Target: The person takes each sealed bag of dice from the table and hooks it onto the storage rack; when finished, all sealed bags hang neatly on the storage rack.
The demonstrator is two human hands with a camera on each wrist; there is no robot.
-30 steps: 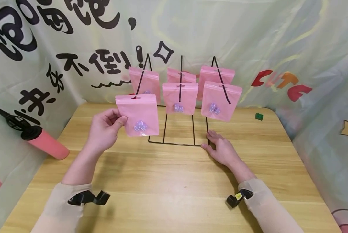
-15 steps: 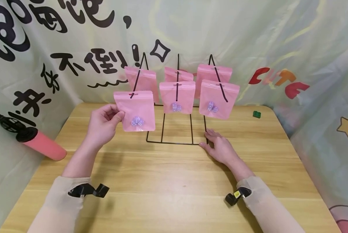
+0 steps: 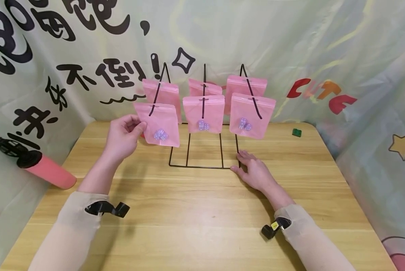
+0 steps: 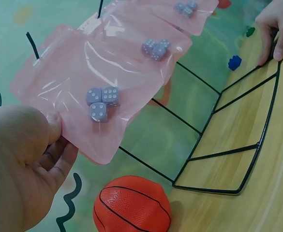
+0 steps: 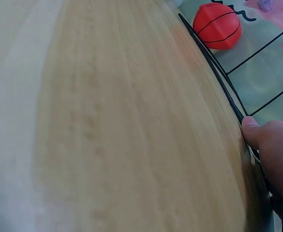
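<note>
My left hand [image 3: 122, 137] pinches the left edge of a pink zip bag [image 3: 161, 116] between thumb and fingers. Several pale purple dice [image 4: 101, 101] show inside it. This bag hangs at the front left hook of a black wire display rack [image 3: 195, 166], the hook's tip poking through its top hole; its lower end swings out to the right. More pink bags, such as the front middle one [image 3: 204, 109] and the front right one [image 3: 253, 111], hang on the other hooks. My right hand [image 3: 254, 173] holds the rack's base at the front right corner, thumb on the wire.
A red toy basketball [image 4: 131, 205] lies beside the rack's left side, mostly hidden in the head view. At the back right sits a small green block [image 3: 296, 132]. A pink tumbler [image 3: 49, 173] leans at the table's left edge. A printed cloth [image 3: 307, 45] closes off the back.
The held bag has moved up and back along the hook, its lower end tilting to the right. My left hand went with it; the right hand stays at the rack's corner.
</note>
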